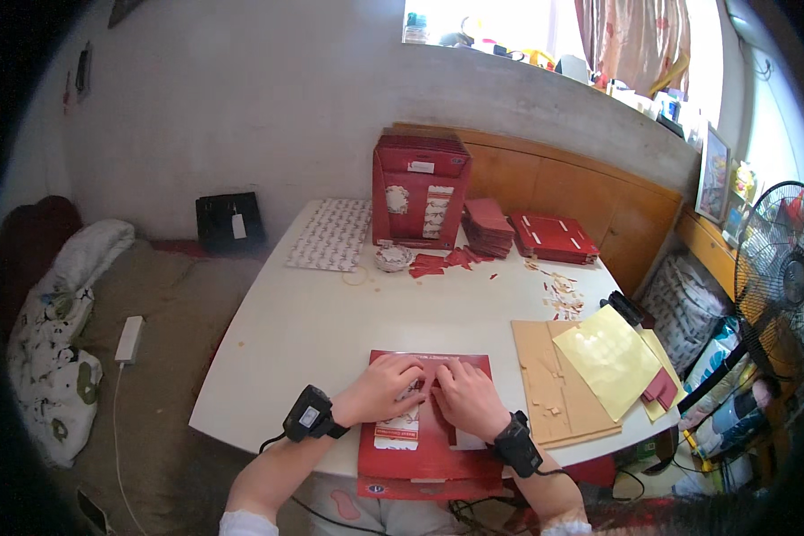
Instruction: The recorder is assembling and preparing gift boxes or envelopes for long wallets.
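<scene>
A red printed cardboard sheet (451,438) lies before me on the white table (304,326), its near end reaching past the table's front edge. My left hand (384,389) rests on its left half, fingers bent and held together over a white printed patch. From the other side my right hand (469,399) meets it, its fingers curled down against the sheet. Both sets of fingertips press on the cardboard near its middle, close to each other. Any small piece between the fingertips is hidden. A black device is strapped to each wrist.
At the back stand upright red printed cardboards (420,192), beside a red stack (487,228) and flat red pieces (554,237). A patterned sheet (330,234) lies left of them. Torn scraps (563,295) are scattered right. Brown cardboard (545,384) and yellow sheets (607,357) lie near my right hand.
</scene>
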